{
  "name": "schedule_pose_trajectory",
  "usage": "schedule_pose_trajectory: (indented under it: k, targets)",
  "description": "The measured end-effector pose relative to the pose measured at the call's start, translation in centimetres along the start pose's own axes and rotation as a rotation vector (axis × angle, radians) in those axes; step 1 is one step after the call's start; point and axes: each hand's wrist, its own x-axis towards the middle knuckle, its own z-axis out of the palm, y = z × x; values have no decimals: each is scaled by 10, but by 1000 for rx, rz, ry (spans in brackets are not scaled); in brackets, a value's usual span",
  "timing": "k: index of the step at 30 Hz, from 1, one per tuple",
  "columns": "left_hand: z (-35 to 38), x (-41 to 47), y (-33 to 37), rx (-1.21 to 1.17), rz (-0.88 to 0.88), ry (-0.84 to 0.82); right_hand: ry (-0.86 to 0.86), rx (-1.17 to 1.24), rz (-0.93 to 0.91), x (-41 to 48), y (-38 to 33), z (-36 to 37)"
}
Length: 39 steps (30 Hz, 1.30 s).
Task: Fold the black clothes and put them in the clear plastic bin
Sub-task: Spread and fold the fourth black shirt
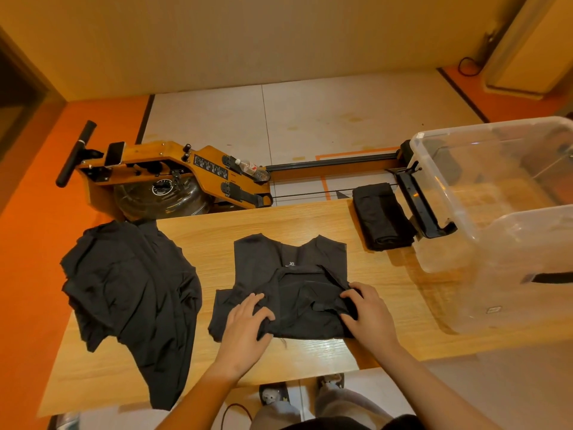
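Light wooden table [279, 218]: black half-folded shirt [257, 262] lies at centre, XL tag up, lower part bunched. Left hand [245, 324] and right hand [369, 315] each grip creased fabric. Clear plastic bin [511, 268] stands at right.

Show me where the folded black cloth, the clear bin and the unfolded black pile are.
folded cloth [383, 215], head view, middle of its top face.
clear bin [444, 184], head view, its left rim.
pile [130, 287], head view, middle of the crumpled fabric.
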Motion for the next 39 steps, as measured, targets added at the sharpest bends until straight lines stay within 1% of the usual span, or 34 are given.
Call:
schedule_pose_trajectory:
  k: [5,8,10,12,14,16,21,24,27,30,34,39]
  targets:
    - [-15,2,-6,-100,-54,87,61,67,51,-4,13,-14]
    - [-28,5,-7,-260,-84,124,66,102,56,-3,22,-20]
    - [-40,7,-6,-393,-141,130,33,145,51,-2,28,-25]
    - [-53,8,-5,-505,-212,142,-37,177,32,0,34,-31]
    - [-66,10,-5,-579,-254,164,-98,184,25,2,39,-35]
    - [-77,12,-9,-619,-275,205,-110,186,33,3,44,-39]
    - [-89,16,-34,-577,-333,288,-82,116,60,2,55,-41]
    - [-87,18,-44,-536,-376,307,-96,50,91,0,58,-38]
    - [-85,18,-49,-505,-394,309,-74,39,130,0,59,-38]
    - [-80,17,-52,-443,-338,302,-59,58,143,1,59,-41]
    - [-70,19,-53,-286,-189,252,-75,53,120,4,56,-41]
    - [-60,27,-53,-67,-140,139,-52,47,132,8,52,-37]
